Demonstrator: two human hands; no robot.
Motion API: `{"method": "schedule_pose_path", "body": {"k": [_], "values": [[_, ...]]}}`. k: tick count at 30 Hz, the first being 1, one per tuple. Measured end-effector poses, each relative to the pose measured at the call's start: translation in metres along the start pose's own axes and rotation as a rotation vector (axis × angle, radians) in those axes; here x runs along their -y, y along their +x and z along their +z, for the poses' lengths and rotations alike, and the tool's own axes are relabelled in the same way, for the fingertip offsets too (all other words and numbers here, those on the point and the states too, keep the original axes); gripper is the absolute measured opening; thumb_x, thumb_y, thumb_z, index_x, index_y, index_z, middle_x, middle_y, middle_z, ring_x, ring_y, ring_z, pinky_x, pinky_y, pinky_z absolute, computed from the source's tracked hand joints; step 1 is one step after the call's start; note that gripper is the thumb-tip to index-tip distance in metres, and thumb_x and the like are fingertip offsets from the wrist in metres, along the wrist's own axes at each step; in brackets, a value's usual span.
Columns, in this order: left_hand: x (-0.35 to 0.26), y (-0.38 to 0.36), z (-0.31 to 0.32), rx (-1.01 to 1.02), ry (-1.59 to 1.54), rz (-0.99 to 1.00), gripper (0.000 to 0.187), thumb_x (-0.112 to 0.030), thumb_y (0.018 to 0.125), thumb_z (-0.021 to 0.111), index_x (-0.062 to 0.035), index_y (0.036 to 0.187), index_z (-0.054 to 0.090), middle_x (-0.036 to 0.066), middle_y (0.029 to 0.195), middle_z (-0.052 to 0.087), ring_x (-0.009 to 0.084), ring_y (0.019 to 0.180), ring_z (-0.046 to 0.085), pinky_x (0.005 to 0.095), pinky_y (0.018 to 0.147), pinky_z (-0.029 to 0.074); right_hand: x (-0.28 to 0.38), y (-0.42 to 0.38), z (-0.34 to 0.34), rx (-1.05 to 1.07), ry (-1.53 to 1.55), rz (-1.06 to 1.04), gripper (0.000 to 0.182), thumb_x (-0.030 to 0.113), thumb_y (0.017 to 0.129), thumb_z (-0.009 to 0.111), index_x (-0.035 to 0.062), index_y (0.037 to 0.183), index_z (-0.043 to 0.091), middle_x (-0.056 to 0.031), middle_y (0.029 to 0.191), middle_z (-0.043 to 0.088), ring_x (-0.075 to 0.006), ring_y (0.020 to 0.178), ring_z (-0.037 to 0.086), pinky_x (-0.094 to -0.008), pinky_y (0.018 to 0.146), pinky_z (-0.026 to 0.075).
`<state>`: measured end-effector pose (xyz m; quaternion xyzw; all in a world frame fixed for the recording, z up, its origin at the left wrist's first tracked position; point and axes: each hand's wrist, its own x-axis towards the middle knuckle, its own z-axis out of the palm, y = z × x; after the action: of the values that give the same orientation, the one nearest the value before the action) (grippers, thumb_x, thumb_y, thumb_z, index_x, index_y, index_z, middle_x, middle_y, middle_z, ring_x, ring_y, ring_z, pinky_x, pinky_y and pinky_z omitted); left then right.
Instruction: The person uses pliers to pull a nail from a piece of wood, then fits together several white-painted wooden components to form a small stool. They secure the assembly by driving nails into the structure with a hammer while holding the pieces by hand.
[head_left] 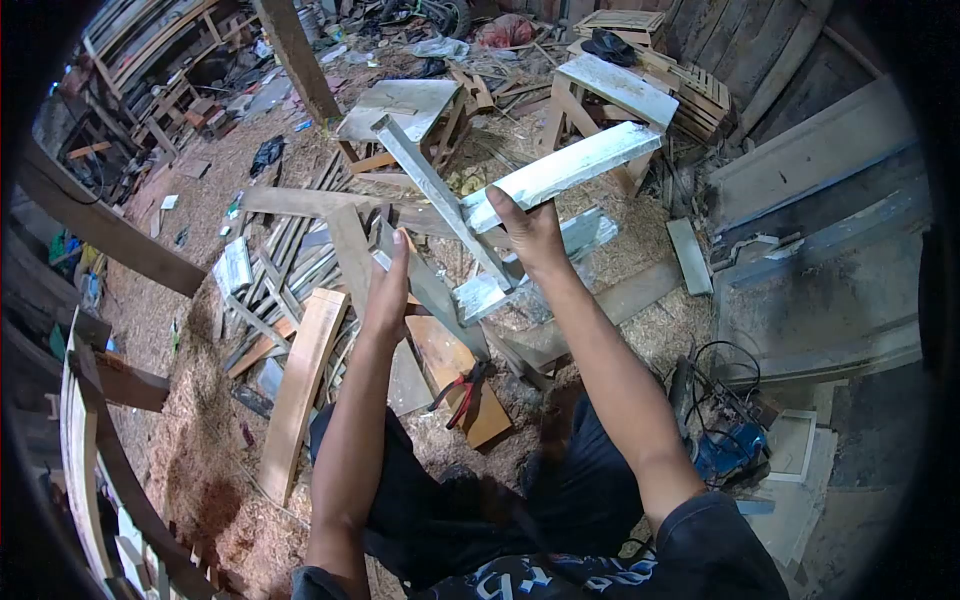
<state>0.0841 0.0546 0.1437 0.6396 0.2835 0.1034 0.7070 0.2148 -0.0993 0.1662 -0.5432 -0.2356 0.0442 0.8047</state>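
A wooden frame of joined boards is held up in front of me by both hands. My right hand is closed round the near end of its white-painted upper board, thumb on top. My left hand is closed round a grey-brown board at the frame's left side. Between the hands a narrow, worn wooden bar crosses at a slant. Below it shows a second white-stained board. Under the frame, pliers with red and black handles lie on an orange-brown wood block.
Wood shavings and scrap strips cover the ground. A pale plank leans at my left. Two white-topped stools stand ahead. A blue power tool with a cable lies at my right, near large panels. Wooden posts rise at left.
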Motion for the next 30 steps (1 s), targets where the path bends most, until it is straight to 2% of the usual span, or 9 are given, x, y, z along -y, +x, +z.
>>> {"method": "schedule_pose_path", "body": {"k": [10,13,16,18,20,23,26,28,30], "values": [[-0.007,-0.006,0.006,-0.069,0.009,0.037,0.088,-0.07,0.087,0.041,-0.0051,0.144,0.026,0.021,0.137,0.041,0.0346,0.114,0.054,0.0448,0.067,0.058,-0.001,0.001,-0.001,0.02,-0.009,0.015,0.045,0.036,0.076,0.08,0.0043,0.094,0.055,-0.0032,0.084,0.06,-0.0131,0.077,0.057,-0.0282,0.071,0.047],[-0.005,-0.003,0.002,-0.039,-0.007,0.019,0.088,-0.07,0.088,0.041,-0.0049,0.144,0.024,0.021,0.138,0.04,0.0356,0.115,0.053,0.0449,0.067,0.058,0.0,-0.001,-0.002,0.051,-0.029,0.046,0.047,0.041,0.08,0.077,0.0037,0.099,0.056,-0.0024,0.092,0.057,-0.0127,0.085,0.052,-0.0283,0.08,0.043],[0.013,0.014,-0.007,-0.022,0.006,0.07,0.09,-0.071,0.087,0.041,-0.0048,0.145,0.023,0.022,0.138,0.039,0.036,0.115,0.053,0.0454,0.068,0.057,0.0,-0.002,-0.001,0.036,-0.038,0.035,0.047,0.041,0.08,0.077,0.0034,0.099,0.057,-0.0027,0.092,0.058,-0.0126,0.086,0.053,-0.0281,0.079,0.043],[0.019,0.018,-0.01,-0.02,-0.011,0.066,0.088,-0.069,0.087,0.043,-0.0076,0.146,0.021,0.02,0.139,0.038,0.0357,0.118,0.05,0.0468,0.071,0.056,0.002,-0.003,-0.001,0.053,-0.056,0.049,0.046,0.04,0.08,0.077,0.0034,0.1,0.057,-0.0028,0.092,0.058,-0.0125,0.086,0.053,-0.0281,0.079,0.043],[-0.001,-0.001,-0.004,-0.012,-0.061,-0.007,0.083,-0.065,0.089,0.046,-0.0131,0.148,0.018,0.017,0.142,0.035,0.035,0.122,0.046,0.0494,0.076,0.055,0.002,-0.003,-0.002,0.064,-0.064,0.06,0.046,0.04,0.08,0.077,0.0035,0.1,0.057,-0.0028,0.093,0.058,-0.0125,0.086,0.053,-0.0281,0.079,0.043],[-0.007,-0.006,-0.002,-0.04,-0.051,-0.049,0.082,-0.064,0.09,0.046,-0.0132,0.148,0.019,0.016,0.141,0.037,0.0331,0.121,0.047,0.0479,0.074,0.056,0.0,-0.002,-0.002,0.068,-0.056,0.066,0.046,0.04,0.079,0.077,0.0036,0.1,0.057,-0.0027,0.093,0.058,-0.0125,0.087,0.053,-0.0283,0.079,0.044],[-0.02,-0.02,0.005,-0.035,-0.026,0.014,0.094,-0.073,0.084,0.043,-0.0082,0.147,0.018,0.021,0.141,0.034,0.0354,0.119,0.049,0.0493,0.077,0.054,0.001,-0.003,-0.001,0.058,-0.042,0.065,0.046,0.04,0.079,0.077,0.0037,0.1,0.058,-0.0026,0.093,0.058,-0.0126,0.087,0.053,-0.0285,0.08,0.044],[-0.016,-0.016,0.003,-0.02,-0.047,0.041,0.093,-0.073,0.084,0.044,-0.0088,0.147,0.018,0.021,0.141,0.034,0.0355,0.12,0.048,0.0494,0.077,0.054,0.002,-0.003,0.0,0.045,-0.038,0.065,0.046,0.04,0.079,0.078,0.0037,0.1,0.058,-0.0027,0.094,0.058,-0.0127,0.087,0.053,-0.0287,0.08,0.044],[-0.012,-0.013,0.001,-0.021,-0.07,0.048,0.088,-0.069,0.086,0.045,-0.0104,0.147,0.019,0.019,0.139,0.036,0.0332,0.117,0.05,0.0467,0.073,0.055,0.003,-0.002,0.003,0.022,-0.065,0.001,0.043,0.039,0.079,0.077,0.0031,0.092,0.058,-0.0032,0.086,0.06,-0.0136,0.08,0.056,-0.0289,0.074,0.045]]}}
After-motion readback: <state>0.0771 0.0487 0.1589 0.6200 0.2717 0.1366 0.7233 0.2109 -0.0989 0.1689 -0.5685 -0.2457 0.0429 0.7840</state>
